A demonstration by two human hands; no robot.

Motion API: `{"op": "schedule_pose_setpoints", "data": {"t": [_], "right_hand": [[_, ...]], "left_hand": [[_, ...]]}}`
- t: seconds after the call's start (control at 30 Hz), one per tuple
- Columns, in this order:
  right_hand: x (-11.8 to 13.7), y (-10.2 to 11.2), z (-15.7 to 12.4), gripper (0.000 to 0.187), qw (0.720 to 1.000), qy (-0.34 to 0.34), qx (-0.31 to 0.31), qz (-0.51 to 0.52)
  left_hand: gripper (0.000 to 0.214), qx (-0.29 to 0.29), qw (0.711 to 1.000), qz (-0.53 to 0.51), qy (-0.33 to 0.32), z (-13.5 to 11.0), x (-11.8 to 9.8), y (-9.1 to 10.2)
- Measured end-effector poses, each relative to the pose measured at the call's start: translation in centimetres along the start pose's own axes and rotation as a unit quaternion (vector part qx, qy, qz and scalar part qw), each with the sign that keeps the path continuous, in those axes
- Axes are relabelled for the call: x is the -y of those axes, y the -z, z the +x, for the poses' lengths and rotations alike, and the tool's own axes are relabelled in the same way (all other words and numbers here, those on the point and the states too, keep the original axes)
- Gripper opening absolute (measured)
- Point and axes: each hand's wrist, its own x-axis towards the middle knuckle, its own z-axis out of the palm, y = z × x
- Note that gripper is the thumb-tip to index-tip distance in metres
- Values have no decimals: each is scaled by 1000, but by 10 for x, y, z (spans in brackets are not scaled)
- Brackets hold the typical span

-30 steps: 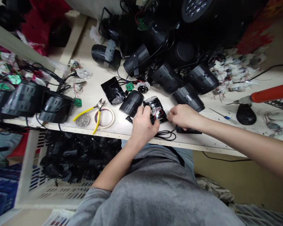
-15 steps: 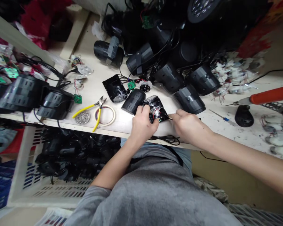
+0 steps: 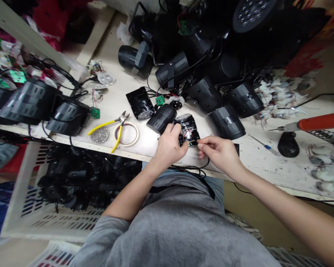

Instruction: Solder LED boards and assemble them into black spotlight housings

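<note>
Pale boards of the desk (image 3: 256, 167) stretch across my head view, with dark housings heaped along the back. Compared with 0.5 s ago, my right hand (image 3: 218, 152) has come back in, and its fingertips are now at the near right corner of the open housing (image 3: 189, 128). Thumb and index finger pinch what looks like the black cord (image 3: 196, 169), though that spot is too small to be sure. I take this to mean the work sits at that corner, cord brought up to shell. My left hand (image 3: 169, 145) stays curled over the housing's left side, gripping it, thumb at the near edge.

The cord's loose loops lie along the desk's front edge, just below my hands. On the left, 1 rounded shell (image 3: 163, 118) crowds the housing; beyond my right hand, 1 more shell (image 3: 226, 122) limits me. Yellow-handled pliers (image 3: 117, 139) lie well left. My best open room is rightward, toward the blue-marked tool (image 3: 267, 147).
</note>
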Motion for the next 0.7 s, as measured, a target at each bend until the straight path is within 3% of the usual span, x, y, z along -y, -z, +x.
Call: {"op": "schedule_pose_setpoints", "data": {"t": [0.07,0.13,0.2,0.47,0.7], "right_hand": [[-2,5,0,21,987,118,-10,-106],[-5,10,2,22,955,228,-3,-192],[-8,11,2,23,926,280,6,-252],[-28,-26,-18,24,853,319,-133,-391],[-27,-41,-37,16,848,340,-148,-378]], "left_hand": [[26,4,1000,-21,-4,1,3,0],[27,11,999,-40,-6,2,5,1],[28,15,999,-47,-10,3,7,1],[29,18,999,-51,-7,5,7,1],[29,79,988,-133,-1,-2,12,15]]}}
